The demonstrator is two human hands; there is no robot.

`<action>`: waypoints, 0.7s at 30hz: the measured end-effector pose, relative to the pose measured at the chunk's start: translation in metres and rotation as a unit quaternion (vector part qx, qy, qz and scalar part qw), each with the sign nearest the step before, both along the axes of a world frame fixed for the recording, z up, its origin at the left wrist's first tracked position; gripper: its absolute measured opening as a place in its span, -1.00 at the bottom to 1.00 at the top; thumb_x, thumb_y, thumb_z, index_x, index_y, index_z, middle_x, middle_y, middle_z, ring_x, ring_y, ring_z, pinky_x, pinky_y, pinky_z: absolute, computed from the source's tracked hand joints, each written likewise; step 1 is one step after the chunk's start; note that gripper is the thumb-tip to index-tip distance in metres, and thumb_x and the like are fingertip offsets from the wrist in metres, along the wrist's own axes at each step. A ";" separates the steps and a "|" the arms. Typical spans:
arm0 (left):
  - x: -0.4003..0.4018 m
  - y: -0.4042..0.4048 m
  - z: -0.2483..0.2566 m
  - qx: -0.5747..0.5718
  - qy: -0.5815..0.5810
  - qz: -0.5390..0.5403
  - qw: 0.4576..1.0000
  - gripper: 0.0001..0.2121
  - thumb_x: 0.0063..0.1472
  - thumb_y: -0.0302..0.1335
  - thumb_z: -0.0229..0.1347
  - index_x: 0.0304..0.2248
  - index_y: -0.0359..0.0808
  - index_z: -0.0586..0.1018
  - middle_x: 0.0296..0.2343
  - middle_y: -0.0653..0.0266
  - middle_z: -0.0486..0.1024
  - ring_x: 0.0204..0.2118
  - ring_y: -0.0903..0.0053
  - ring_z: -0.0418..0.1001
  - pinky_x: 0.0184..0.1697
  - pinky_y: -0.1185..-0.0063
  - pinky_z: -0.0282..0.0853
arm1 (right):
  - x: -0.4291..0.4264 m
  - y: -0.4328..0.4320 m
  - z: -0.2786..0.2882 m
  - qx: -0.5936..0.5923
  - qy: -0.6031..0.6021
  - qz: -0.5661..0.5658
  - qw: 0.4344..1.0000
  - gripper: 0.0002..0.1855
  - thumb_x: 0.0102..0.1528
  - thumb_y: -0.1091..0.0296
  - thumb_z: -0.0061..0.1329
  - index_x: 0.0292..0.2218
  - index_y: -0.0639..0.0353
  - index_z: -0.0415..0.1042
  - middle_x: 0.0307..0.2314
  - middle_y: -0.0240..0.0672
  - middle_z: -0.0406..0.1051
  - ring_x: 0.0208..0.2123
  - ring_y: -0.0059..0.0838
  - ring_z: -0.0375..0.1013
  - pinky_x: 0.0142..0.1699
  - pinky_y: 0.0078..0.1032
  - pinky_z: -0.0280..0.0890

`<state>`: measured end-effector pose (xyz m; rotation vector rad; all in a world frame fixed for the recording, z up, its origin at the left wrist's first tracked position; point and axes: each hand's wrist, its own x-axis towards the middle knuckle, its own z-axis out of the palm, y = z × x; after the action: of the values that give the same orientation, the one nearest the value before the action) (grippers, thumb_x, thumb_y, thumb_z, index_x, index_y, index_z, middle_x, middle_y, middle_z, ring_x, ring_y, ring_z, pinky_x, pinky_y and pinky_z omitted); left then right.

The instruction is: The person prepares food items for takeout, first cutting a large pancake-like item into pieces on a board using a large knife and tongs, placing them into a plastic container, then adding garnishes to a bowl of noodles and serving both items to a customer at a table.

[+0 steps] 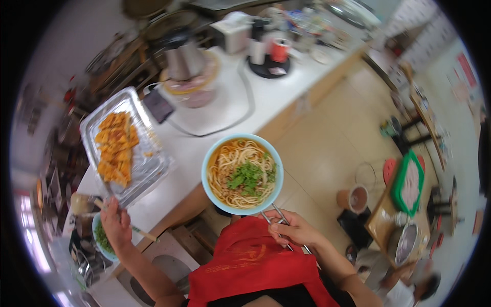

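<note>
A light-blue bowl (pixel 204 180) of noodles in broth, topped with minced meat and chopped green herbs (pixel 245 178), is in front of me above the floor. My right hand (pixel 287 228) grips metal bowl tongs (pixel 282 215), whose jaws meet the bowl's near rim. My left hand (pixel 115 224) holds a thin wooden stick (pixel 144 233), possibly a chopstick, beside the near corner of a foil-lined metal tray (pixel 147 169). Golden fried pieces (pixel 115 149) are heaped on the tray. Below that hand, another light-blue bowl (pixel 98 241) of chopped greens is partly hidden.
On the white counter (pixel 226 115) are a phone (pixel 159 105), a cable (pixel 251 99), a steel kettle (pixel 184 59) and a black round tray (pixel 270 69) with containers. A wooden table (pixel 383 226) at right bears a green basket (pixel 412 184). Another person (pixel 406 288) is at lower right.
</note>
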<state>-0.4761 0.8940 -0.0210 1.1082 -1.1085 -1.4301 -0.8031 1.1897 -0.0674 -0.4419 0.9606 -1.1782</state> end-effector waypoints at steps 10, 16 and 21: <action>0.014 0.005 0.052 0.079 -0.014 -0.166 0.983 -0.88 0.20 -0.41 0.00 -0.43 -0.23 0.33 -0.75 0.48 0.20 -0.89 0.81 -0.04 -0.85 0.76 -0.21 | 0.089 0.062 0.053 -0.015 0.012 -0.167 0.986 -0.62 0.19 0.36 -0.24 0.01 0.30 0.13 -0.65 -0.45 0.20 -0.68 -0.71 0.13 -0.54 -0.71 0.10; 0.042 0.035 0.091 0.076 -0.009 -0.261 0.962 -0.86 0.23 -0.41 -0.06 -0.30 -0.31 0.33 -0.67 0.37 0.35 -0.89 0.80 -0.02 -0.86 0.77 -0.17 | 0.148 0.109 0.087 -0.011 0.017 -0.220 0.975 -0.61 0.18 0.39 -0.25 0.02 0.32 0.11 -0.64 -0.44 0.21 -0.68 -0.69 0.13 -0.54 -0.69 0.11; 0.051 0.060 0.119 0.046 0.000 -0.316 0.948 -0.87 0.22 -0.43 -0.04 -0.30 -0.30 0.33 -0.59 0.35 0.38 -0.88 0.81 0.00 -0.86 0.78 -0.16 | 0.186 0.154 0.090 -0.027 0.021 -0.284 0.958 -0.62 0.18 0.39 -0.22 0.01 0.31 0.13 -0.66 -0.44 0.20 -0.69 -0.72 0.09 -0.58 -0.71 0.04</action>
<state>-0.4252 0.9544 0.0984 0.8421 -1.4921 -1.9892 -0.6173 1.3435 0.0225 -0.2357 1.1326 -1.7208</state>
